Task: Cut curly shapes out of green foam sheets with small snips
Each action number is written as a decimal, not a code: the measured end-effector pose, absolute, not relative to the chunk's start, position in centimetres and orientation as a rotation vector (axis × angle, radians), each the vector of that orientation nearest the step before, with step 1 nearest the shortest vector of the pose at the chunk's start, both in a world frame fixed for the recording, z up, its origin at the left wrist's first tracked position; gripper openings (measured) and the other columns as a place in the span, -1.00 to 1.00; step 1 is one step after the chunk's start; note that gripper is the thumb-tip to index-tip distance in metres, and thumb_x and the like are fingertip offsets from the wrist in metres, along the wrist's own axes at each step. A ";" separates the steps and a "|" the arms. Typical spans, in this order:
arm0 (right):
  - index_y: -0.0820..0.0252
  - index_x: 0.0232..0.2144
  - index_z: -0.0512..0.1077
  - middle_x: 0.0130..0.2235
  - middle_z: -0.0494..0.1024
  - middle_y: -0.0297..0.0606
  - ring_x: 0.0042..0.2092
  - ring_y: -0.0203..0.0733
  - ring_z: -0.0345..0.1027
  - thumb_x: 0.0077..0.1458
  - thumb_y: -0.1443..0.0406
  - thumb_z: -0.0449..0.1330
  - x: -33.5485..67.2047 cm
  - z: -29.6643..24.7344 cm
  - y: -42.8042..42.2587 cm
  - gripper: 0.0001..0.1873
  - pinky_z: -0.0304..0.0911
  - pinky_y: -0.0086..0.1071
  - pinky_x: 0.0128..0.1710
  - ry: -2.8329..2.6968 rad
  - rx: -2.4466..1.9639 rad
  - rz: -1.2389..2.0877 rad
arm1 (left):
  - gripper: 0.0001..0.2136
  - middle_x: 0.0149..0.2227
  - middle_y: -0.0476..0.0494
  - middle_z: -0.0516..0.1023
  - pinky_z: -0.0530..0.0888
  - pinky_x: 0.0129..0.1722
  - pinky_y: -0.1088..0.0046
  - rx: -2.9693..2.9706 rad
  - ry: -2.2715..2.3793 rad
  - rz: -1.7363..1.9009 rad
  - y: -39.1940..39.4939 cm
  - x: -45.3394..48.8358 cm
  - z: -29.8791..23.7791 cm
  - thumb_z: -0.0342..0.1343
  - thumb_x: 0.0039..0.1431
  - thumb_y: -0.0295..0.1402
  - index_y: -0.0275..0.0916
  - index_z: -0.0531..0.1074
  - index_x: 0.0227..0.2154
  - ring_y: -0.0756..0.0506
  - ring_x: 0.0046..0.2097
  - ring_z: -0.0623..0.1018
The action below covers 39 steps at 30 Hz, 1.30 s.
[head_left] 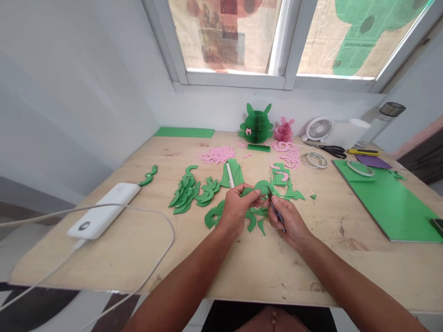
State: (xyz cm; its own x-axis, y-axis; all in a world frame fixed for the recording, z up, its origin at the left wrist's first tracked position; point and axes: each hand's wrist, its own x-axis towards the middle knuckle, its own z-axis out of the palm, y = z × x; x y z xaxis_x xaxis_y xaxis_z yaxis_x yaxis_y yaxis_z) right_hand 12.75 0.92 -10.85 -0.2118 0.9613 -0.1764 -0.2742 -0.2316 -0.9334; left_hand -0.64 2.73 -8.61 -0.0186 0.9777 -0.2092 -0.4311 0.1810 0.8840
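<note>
Head view: a curved green paper piece [263, 186] is held just above the middle of the worktop [252, 272], its edge pinched between the fingers of the left hand [239, 203]. Fingers of the right hand [286, 217] are clamped around a slim dark tool [277, 213], its tip at the right side of that piece. Beneath and beside the hands lie green scraps [262, 226] and more curved cut-outs [210, 218]. Farther left are overlapping piles of green shapes [185, 193]; just beyond the left hand, a white pen [230, 174] rests on green paper. Behind these, pink cut-outs [218, 155] spread out. Near the wall stand a green pleated paper figure [256, 127], a smaller pink one [284, 131] and a white fan [319, 128]. To the right are black-handled scissors [335, 150], tape rolls [315, 166] and a large green sheet [394, 203]. At far left lies a white power bank [105, 210] with a cable.
</note>
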 end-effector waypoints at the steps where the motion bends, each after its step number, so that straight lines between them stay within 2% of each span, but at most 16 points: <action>1: 0.22 -0.50 0.38 -0.70 0.18 -0.49 -0.69 -0.46 -0.19 0.00 -0.04 0.19 12.7 -10.8 0.9 -0.58 -0.33 -0.46 -0.69 -1.001 -1.034 1.627 | -0.75 -0.60 -0.06 0.52 0.43 -0.45 0.43 0.710 1.013 1.284 2.7 -0.7 -8.6 0.34 -0.28 -0.32 -0.27 0.38 -0.55 -0.03 -0.55 0.48; 18: 0.25 -0.46 0.38 -0.70 0.18 -0.50 -0.69 -0.48 -0.18 0.06 0.01 0.17 12.8 -11.0 0.9 -0.61 -0.34 -0.47 -0.69 -0.990 -1.018 1.633 | -0.76 -0.63 -0.03 0.49 0.44 -0.42 0.43 0.728 1.005 1.280 2.7 -0.7 -8.6 0.33 -0.24 -0.32 -0.27 0.36 -0.54 -0.03 -0.54 0.49; 39: 0.26 -0.44 0.40 -0.70 0.19 -0.50 -0.69 -0.47 -0.18 0.04 -0.01 0.18 12.9 -11.2 1.0 -0.59 -0.33 -0.47 -0.70 -0.990 -1.020 1.635 | -0.74 -0.62 -0.02 0.51 0.44 -0.44 0.45 0.724 1.013 1.263 2.7 -0.7 -8.6 0.32 -0.26 -0.32 -0.27 0.36 -0.51 -0.01 -0.56 0.48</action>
